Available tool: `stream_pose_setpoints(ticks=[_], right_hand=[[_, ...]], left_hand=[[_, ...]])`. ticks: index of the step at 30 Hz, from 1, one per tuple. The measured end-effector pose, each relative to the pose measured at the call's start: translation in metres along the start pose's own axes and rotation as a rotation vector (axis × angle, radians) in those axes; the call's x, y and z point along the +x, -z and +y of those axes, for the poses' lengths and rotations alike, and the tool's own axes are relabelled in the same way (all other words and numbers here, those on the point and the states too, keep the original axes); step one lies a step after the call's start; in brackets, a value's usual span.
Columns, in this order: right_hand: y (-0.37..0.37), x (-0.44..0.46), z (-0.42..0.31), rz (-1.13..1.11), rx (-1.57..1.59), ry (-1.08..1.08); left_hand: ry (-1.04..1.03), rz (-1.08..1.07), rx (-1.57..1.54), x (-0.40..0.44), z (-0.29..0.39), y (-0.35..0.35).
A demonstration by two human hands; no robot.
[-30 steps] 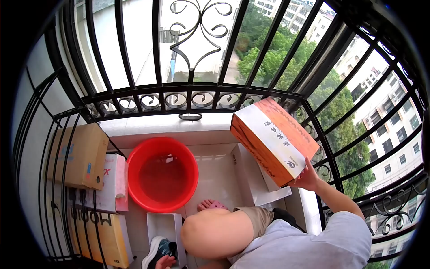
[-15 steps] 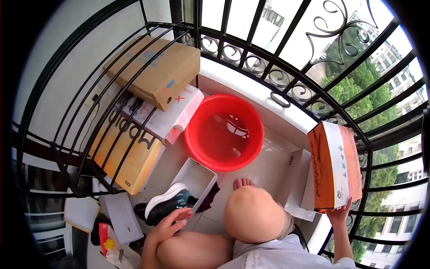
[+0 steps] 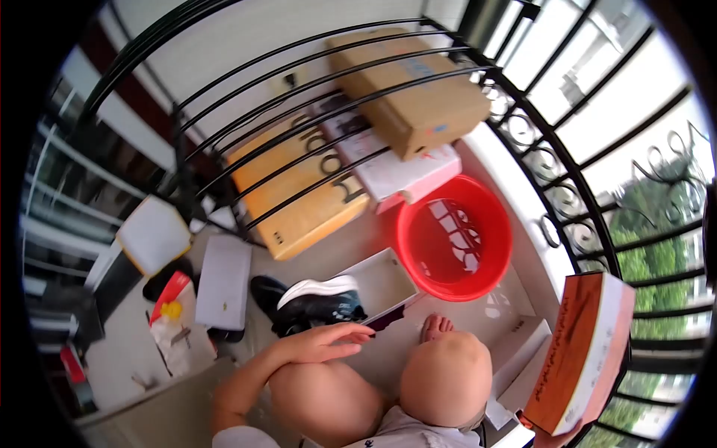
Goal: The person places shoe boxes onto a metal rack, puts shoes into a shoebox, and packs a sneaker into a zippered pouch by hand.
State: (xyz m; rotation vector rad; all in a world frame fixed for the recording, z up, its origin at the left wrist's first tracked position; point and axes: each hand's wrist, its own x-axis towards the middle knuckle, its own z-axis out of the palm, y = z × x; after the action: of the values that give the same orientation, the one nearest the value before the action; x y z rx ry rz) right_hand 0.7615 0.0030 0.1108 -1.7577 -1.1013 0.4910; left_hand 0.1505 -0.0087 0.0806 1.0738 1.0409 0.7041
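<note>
My left hand [image 3: 328, 343] hovers above my knee with its fingers apart and nothing in them, close to a pair of dark sneakers [image 3: 321, 305] with white soles. Beside the sneakers lies an open, white-walled shoebox [image 3: 385, 284]. At the lower right my right hand [image 3: 560, 435] holds the lower end of an orange and white box [image 3: 579, 358], which stands tilted by the railing. Only part of that hand shows below the box.
A red basin [image 3: 455, 239] with water stands beyond the shoebox. A brown carton [image 3: 418, 97], a pink and white box [image 3: 403, 175] and a yellow box [image 3: 291, 194] are behind black bars. A white box [image 3: 224, 280] lies left; another [image 3: 515, 343] lies right.
The view has swung left, so the basin and boxes appear farther right. My left hand has come away from beside the sneaker to above my knee. My right hand still holds the orange box.
</note>
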Motion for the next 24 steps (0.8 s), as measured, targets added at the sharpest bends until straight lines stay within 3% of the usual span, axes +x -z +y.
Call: stream_pose_setpoints(ticks=[3, 8, 11, 17, 21, 24], right_hand=[[-0.033, 0.028, -0.066, -0.052, 0.243, -0.103], [-0.103, 0.098, -0.137, -0.357, 0.262, 0.03], [-0.169, 0.128, -0.172, -0.605, 0.267, 0.127], [-0.284, 0.14, -0.229, -1.099, 0.281, 0.282], [-0.353, 0.105, -0.256, -1.419, 0.289, 0.346], [-0.407, 0.049, -0.274, -1.691, 0.274, 0.387]], left_hand=[[-0.032, 0.026, 0.032, -0.005, -0.005, -0.004], [-0.235, 0.434, 0.33, -0.024, 0.005, -0.011], [-0.279, 0.461, -0.034, -0.045, 0.009, -0.005], [-0.551, 0.726, -0.014, -0.091, 0.011, -0.025], [-0.445, 0.858, -0.103, -0.124, -0.008, -0.057], [-0.303, 1.065, -0.523, -0.161, -0.045, -0.076]])
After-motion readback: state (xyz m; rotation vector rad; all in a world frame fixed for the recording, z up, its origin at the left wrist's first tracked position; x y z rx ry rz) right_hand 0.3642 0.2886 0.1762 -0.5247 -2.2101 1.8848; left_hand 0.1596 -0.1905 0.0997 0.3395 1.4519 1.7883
